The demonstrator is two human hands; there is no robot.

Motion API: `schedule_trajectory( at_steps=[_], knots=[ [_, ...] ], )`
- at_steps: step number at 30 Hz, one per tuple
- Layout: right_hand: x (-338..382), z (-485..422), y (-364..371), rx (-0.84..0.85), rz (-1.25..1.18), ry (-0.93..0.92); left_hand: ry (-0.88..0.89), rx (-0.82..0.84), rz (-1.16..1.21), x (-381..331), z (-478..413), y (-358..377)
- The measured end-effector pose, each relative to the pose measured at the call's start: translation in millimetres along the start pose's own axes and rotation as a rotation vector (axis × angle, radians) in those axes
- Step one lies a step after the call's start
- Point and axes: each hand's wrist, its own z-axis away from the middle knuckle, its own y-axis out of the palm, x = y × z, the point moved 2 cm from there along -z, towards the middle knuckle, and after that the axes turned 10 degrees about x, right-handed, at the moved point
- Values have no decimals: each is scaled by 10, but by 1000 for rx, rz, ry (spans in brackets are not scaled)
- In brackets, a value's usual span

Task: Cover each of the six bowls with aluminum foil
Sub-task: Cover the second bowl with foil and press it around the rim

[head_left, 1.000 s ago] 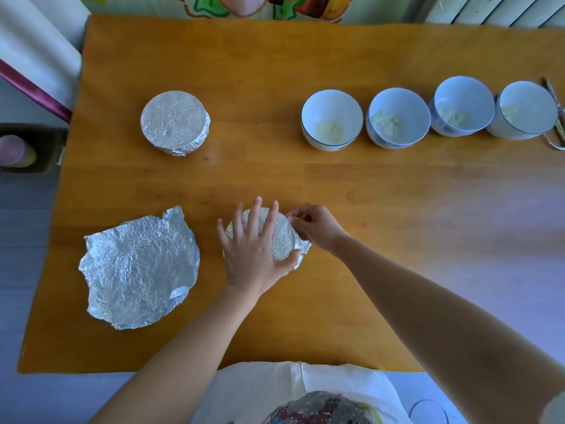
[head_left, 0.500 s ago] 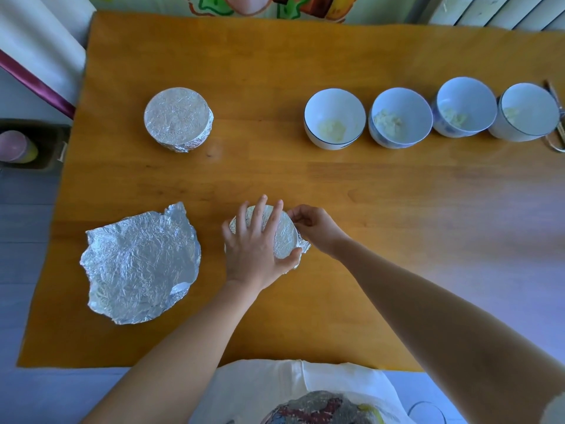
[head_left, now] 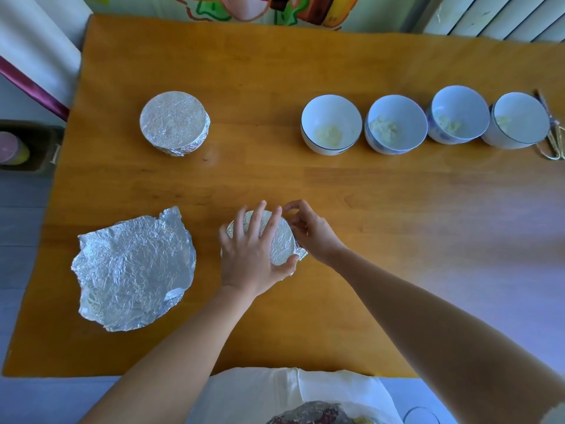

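A bowl under foil [head_left: 282,243] stands near the front middle of the table. My left hand [head_left: 253,255] lies spread flat on its foil top, thumb against the near rim. My right hand [head_left: 308,232] is at the bowl's right edge, its curled fingers pinching the foil against the rim. One finished foil-covered bowl [head_left: 175,122] sits at the back left. Several uncovered white bowls with pale food form a row at the back right, from the leftmost bowl [head_left: 331,123] to the rightmost bowl [head_left: 518,119]. A crumpled loose foil sheet [head_left: 134,269] lies at the front left.
The wooden table [head_left: 397,224] spreads bare to the right of my hands. A metal wire object [head_left: 553,139] lies against the rightmost bowl. A dark box with a pink item [head_left: 18,149] sits off the table's left edge.
My right hand's fingers have shifted slightly along the bowl's far right rim. My left hand stays on the foil top. The camera view has tilted a little.
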Motion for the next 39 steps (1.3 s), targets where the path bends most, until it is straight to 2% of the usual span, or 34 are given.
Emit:
schedule_trajectory(
  at_steps=[9,17,21,27,31,35,39],
  knots=[
    [-22,10,43,-154,240,-79,4,0,5,2,-2,10],
    [97,-27,-28,-91,562,-145,2,-5,0,1,-1,9],
    [120,-69,-30,-151,654,-225,11,-10,-2,-11,-1,-4],
    [43,-89,12,-214,382,-118,-2,-11,4,-13,-2,-1],
    [-56,24,-21,-99,163,-128,-39,-6,31,-11,-7,7],
    [26,191,17,42,-81,24,-55,9,30,-21,1,7],
    [49,317,124,71,-343,104,-76,16,42,-31,-3,11]
  ],
)
